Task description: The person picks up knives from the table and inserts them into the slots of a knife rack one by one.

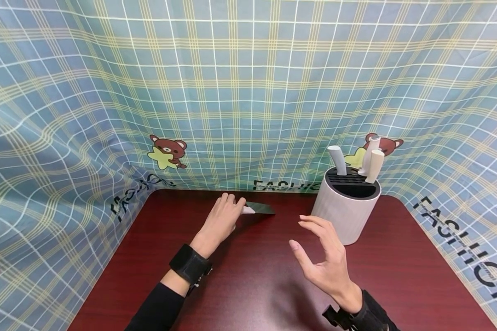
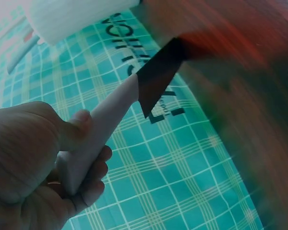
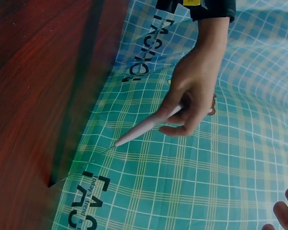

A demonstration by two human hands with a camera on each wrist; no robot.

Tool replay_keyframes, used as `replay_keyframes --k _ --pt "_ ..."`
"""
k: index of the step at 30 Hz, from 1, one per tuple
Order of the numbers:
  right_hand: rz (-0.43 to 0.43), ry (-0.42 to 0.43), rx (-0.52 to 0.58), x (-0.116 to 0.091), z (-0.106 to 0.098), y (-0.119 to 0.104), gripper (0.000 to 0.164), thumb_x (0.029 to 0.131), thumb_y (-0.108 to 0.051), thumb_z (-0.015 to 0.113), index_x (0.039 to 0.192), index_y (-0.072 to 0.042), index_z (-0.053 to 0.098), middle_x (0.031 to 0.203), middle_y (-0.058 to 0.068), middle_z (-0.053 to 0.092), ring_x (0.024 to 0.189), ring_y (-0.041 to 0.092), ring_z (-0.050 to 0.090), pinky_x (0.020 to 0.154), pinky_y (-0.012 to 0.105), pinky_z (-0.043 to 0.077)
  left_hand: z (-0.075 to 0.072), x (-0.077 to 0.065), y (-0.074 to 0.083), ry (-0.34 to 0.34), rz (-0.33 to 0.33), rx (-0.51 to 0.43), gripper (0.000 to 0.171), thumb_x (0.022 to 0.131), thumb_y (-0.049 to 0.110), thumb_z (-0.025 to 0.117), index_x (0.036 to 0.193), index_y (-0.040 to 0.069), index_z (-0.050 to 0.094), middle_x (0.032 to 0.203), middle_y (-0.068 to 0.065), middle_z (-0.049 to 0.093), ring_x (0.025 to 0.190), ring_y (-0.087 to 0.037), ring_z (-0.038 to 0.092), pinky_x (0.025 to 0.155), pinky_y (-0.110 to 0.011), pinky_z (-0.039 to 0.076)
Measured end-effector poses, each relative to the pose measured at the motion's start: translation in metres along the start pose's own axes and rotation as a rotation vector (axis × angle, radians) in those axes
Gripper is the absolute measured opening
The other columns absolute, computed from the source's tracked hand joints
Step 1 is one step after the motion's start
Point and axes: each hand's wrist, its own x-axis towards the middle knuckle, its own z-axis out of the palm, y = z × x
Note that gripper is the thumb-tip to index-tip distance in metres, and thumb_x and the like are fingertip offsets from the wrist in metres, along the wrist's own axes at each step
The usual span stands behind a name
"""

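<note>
My left hand (image 1: 220, 220) grips a knife by its pale handle (image 2: 103, 117), out over the far left part of the table. The thumb lies along one side of the handle and the fingers wrap under it. The dark blade (image 1: 262, 208) points right, close over the tabletop near its back edge. My right hand (image 1: 327, 259) is held in the air with fingers and thumb spread apart, nothing between them. Beside it on the right stands a white ribbed knife block (image 1: 343, 214) with a black slotted top. Three pale-handled knives (image 1: 372, 163) stick up from it.
A dark red wooden table (image 1: 248, 276) lies under both hands. Checked cloth (image 1: 240, 92) with printed bears and lettering hangs behind it and along both sides. The knife block stands near the back right corner of the table.
</note>
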Motion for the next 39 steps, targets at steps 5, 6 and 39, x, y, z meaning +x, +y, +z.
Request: replay_keyframes --k 5,6,39 --pt "-0.003 0.008 0.002 0.001 -0.001 -0.001 0.039 0.089 -0.019 0.077 0.112 0.011 0.066 0.121 0.020 0.068 0.112 0.029 0.061 0.105 0.019 0.042 -0.005 0.007 0.003 0.080 -0.001 -0.109 0.027 0.091 0.011 0.074 0.107 0.005 0.053 0.084 -0.013 0.058 0.083 -0.030 0.055 0.078 -0.036 0.049" --pt "-0.003 0.010 0.001 0.001 -0.001 -0.001 0.039 0.089 -0.018 0.077 0.112 0.010 0.066 0.121 0.020 0.068 0.112 0.029 0.061 0.105 0.019 0.042 -0.005 0.009 0.004 0.096 -0.006 -0.127 0.026 0.093 0.014 0.073 0.106 0.005 0.053 0.082 -0.012 0.058 0.082 -0.030 0.055 0.078 -0.036 0.049" --pt "0.013 0.002 -0.002 -0.001 -0.001 0.002 0.041 0.089 -0.019 0.077 0.114 0.011 0.065 0.121 0.021 0.068 0.113 0.028 0.061 0.106 0.018 0.043 -0.004 0.050 0.015 0.312 -0.316 -0.689 0.036 0.086 0.017 0.081 0.112 0.006 0.057 0.094 -0.010 0.071 0.078 -0.026 0.066 0.067 -0.037 0.048"
